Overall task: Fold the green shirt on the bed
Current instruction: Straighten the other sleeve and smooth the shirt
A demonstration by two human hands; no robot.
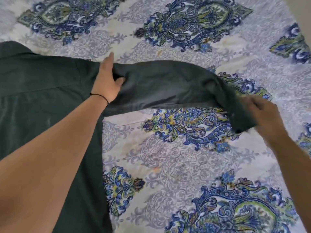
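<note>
The dark green shirt (42, 84) lies flat on the left of the bed, its body running down the left edge of the view. One long sleeve (168, 83) stretches out to the right, lifted slightly off the cover. My left hand (107, 78) lies with straight fingers on the shoulder seam where the sleeve joins the body, thumb on the sleeve cloth. My right hand (264, 118) grips the cuff end of the sleeve and holds it up; it is blurred by motion.
The bed cover (176, 157) is white with blue, grey and green paisley patterns and fills the rest of the view. A strip of pale wall or floor (303, 14) shows past the bed's edge at the top right.
</note>
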